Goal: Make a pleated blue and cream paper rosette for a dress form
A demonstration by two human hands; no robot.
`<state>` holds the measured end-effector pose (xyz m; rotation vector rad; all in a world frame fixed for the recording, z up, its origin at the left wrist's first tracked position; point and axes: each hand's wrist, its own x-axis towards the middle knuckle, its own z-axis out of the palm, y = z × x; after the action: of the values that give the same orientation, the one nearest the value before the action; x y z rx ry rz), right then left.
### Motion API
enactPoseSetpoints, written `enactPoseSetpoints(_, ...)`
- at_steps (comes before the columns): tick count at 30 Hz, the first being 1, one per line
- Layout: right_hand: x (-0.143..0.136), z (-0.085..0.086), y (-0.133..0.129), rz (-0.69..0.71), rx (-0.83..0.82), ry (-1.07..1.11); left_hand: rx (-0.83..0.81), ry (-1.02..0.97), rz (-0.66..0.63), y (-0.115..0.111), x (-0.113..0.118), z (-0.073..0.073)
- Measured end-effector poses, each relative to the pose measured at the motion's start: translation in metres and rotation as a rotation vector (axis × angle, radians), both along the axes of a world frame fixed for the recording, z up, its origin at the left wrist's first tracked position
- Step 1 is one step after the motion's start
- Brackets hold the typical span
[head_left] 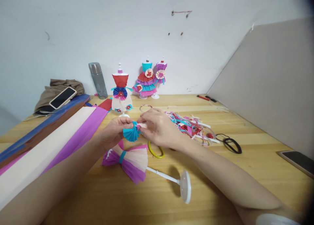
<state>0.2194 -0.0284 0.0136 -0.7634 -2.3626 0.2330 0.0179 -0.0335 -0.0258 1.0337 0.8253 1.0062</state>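
Observation:
Between my two hands is a pleated blue crepe paper fan (131, 134). My left hand (115, 130) pinches its gathered top from the left. My right hand (157, 128) is closed on a pale pink strip of crepe paper (142, 125) that meets the fan; how the two join is hidden by the fingers. Below the hands a small white dress form stand (163, 176) lies on its side, dressed in a purple and cream paper dress (133, 159) with a blue band at the waist. Yellow-handled scissors (157, 152) lie beside it, partly covered.
Long crepe paper sheets (61, 133) are spread on the left. Several dressed forms, one in a red top (120, 79), stand at the back. Paper scraps (188, 123) are heaped right of centre, near a black hair tie (233, 145). A phone (298, 161) lies far right; a bottle (99, 82) stands back left.

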Motion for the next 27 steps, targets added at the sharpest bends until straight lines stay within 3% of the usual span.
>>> enactPoseSetpoints(9, 0.002, -0.001, 0.001, -0.004, 0.115, -0.115, 0.027, 0.018, 0.001, 0.001, -0.001, 0.005)
enactPoseSetpoints(13, 0.003, 0.000, 0.000, -0.005, 0.077, -0.074, 0.025, 0.037, 0.022, 0.000, -0.001, 0.007)
enactPoseSetpoints(21, 0.002, 0.004, 0.004, 0.001, -0.487, 0.072, 0.045, 0.072, -0.012, 0.000, -0.001, 0.005)
enactPoseSetpoints(24, 0.000, 0.003, 0.007, 0.056, -0.739, 0.133, 0.061, 0.126, 0.045, 0.001, -0.003, 0.007)
enactPoseSetpoints(27, 0.000, 0.003, 0.012, 0.025, -0.806, 0.160, 0.127, 0.241, 0.060, 0.004, -0.005, 0.007)
